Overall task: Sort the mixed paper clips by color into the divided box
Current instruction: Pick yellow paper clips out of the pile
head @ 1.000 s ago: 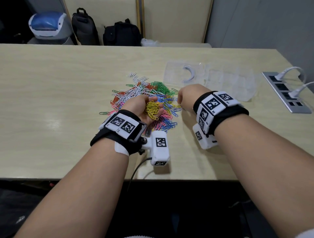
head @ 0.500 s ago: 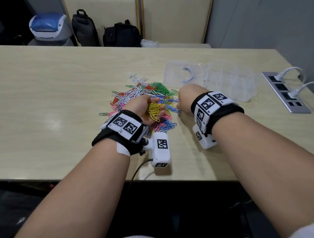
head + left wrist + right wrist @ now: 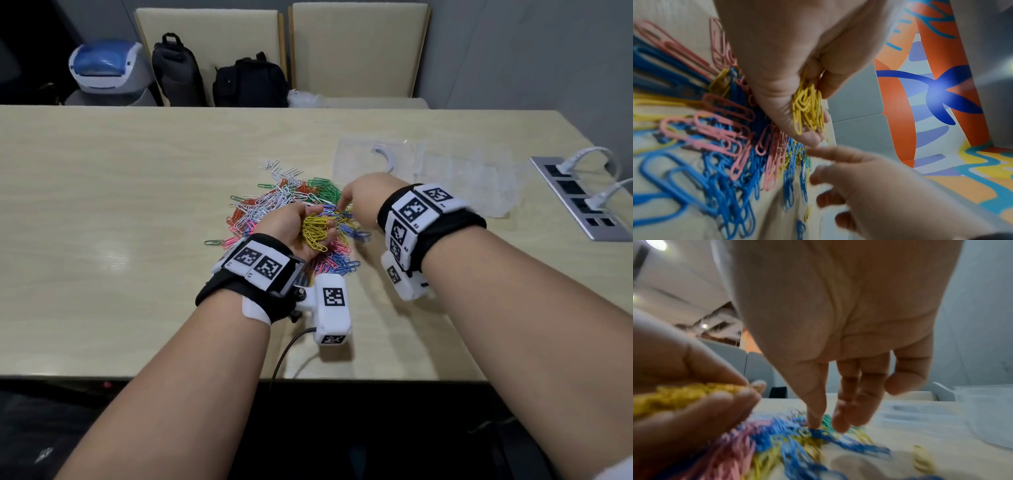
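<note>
A heap of mixed paper clips (image 3: 284,202) in green, red, white, pink, blue and yellow lies mid-table. My left hand (image 3: 301,228) is palm up over the heap's near side, fingers curled round a bunch of yellow clips (image 3: 315,231) (image 3: 808,107) (image 3: 684,395). My right hand (image 3: 359,197) hovers at the heap's right edge with straight fingers (image 3: 846,408) pointing down; one fingertip touches blue clips (image 3: 818,433). The clear divided box (image 3: 462,174) stands behind the right hand.
A clear lid with a white curved handle (image 3: 373,159) lies left of the box. A power strip (image 3: 579,195) with white cables sits in the table at the right. Bags (image 3: 246,84) and a bin (image 3: 106,72) stand beyond the far edge.
My right hand has shifted forward and left over the heap and its fingers have straightened down onto the clips. The left hand keeps holding the yellow bunch in nearly the same place.
</note>
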The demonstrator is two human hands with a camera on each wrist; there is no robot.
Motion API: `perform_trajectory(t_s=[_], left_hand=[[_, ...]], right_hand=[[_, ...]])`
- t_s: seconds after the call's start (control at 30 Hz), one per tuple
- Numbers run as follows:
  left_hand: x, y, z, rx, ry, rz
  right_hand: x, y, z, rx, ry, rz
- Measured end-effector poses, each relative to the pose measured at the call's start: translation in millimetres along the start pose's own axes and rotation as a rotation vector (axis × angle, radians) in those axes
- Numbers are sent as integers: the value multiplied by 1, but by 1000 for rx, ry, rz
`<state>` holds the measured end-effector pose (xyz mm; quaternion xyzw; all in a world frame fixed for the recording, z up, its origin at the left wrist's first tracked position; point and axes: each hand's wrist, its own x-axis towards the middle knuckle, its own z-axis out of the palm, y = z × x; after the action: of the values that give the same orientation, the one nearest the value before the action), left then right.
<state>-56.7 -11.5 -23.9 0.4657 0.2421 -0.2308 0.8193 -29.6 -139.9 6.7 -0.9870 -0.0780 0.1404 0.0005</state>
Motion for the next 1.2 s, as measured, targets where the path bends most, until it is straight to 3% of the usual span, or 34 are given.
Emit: perform_trajectory(t_s=[0.1,0.3,0.53,0.83,1.03,1.2], left_hand=[[0,1,-4,26,11,-4],[-1,1,-2,57,17,14],[-3,1,-3,58,3,18],[-1,-3,-1,80,9,21],[-1,-6,5,81,8,7],[-3,-7,4,80,3,1]], right_hand=[[10,11,11,-81,-75,69],[18,16,12,-93,4,97],[23,19,23,-47,-3,118],[10,25,5,-220,-154,139],[11,28,16,-64,18,195],[17,24,26,-20,56,161]])
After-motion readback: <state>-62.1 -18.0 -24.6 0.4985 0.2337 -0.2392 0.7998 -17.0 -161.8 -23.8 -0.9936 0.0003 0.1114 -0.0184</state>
